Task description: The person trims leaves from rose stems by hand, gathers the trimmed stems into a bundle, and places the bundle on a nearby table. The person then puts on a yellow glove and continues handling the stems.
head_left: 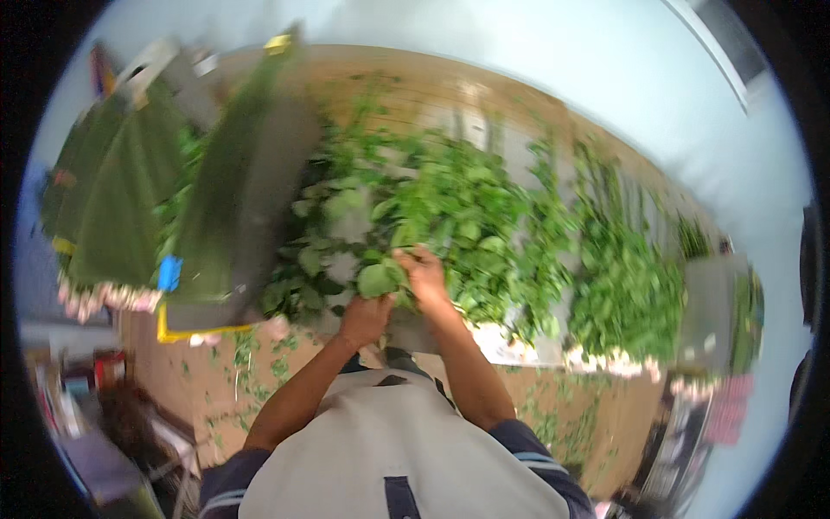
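Note:
At the table's near edge, my left hand (367, 319) is closed around the lower part of a leafy green flower stem (378, 278). Just above and to its right, my right hand (423, 274) has its fingers bent in among the leaves of the same stem, pinching it. The flower head of this stem is hidden. Beyond and to the right of my hands, a thick spread of leafy stems (467, 199) lies across the table, with pale blooms (512, 343) toward me.
Dark green wrapped bundles (220, 199) stand at the left, beside a yellow-edged board (207, 332). Another leafy pile (627, 303) lies at the right, next to a grey sheet-like wrap (716, 316). Fallen leaves (246, 372) litter the brown floor. A pale wall (519, 43) rises behind the table.

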{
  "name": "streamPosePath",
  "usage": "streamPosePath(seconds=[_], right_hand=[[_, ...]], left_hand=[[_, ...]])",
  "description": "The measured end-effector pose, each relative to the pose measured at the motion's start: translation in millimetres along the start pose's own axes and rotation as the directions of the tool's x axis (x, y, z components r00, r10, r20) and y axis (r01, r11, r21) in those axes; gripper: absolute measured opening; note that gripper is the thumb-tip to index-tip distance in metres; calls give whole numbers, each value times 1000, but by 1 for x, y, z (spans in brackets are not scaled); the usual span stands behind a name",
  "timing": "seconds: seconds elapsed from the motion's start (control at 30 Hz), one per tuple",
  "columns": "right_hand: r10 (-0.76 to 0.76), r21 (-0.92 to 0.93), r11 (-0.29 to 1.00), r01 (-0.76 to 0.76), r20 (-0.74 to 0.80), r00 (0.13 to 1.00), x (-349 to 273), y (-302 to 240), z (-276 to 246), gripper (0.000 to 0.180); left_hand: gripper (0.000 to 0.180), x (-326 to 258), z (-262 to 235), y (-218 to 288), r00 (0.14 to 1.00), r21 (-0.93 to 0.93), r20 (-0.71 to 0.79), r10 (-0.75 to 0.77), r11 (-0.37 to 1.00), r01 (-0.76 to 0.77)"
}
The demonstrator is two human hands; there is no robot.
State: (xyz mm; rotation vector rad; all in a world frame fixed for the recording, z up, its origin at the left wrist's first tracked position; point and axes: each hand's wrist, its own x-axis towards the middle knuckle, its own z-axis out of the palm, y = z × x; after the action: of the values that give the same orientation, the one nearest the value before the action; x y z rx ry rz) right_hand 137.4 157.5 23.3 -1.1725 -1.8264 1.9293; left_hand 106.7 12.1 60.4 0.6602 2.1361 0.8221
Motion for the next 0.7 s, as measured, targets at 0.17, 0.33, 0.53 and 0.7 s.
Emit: streamPosePath(seconds=[0.17, 0.33, 0.53, 0.7], right_hand=[[-297, 330, 928, 174, 373, 879, -79, -129, 22, 40], [-529, 561, 823, 85, 704, 473, -131, -200, 31, 36], [-264, 355, 932, 77, 516, 815, -84, -118, -8, 37], [-291, -490, 857, 163, -197, 936, -29, -13, -109, 25]], left_hand=[[28, -104, -78, 46, 900, 162, -314, 301, 952, -261], [37, -225, -195, 32, 702, 302, -653, 283, 948, -101], [50, -244, -340, -87, 653, 216, -757, -37, 929, 302], [60, -277, -307, -56, 617, -49, -777, -122, 990, 135]])
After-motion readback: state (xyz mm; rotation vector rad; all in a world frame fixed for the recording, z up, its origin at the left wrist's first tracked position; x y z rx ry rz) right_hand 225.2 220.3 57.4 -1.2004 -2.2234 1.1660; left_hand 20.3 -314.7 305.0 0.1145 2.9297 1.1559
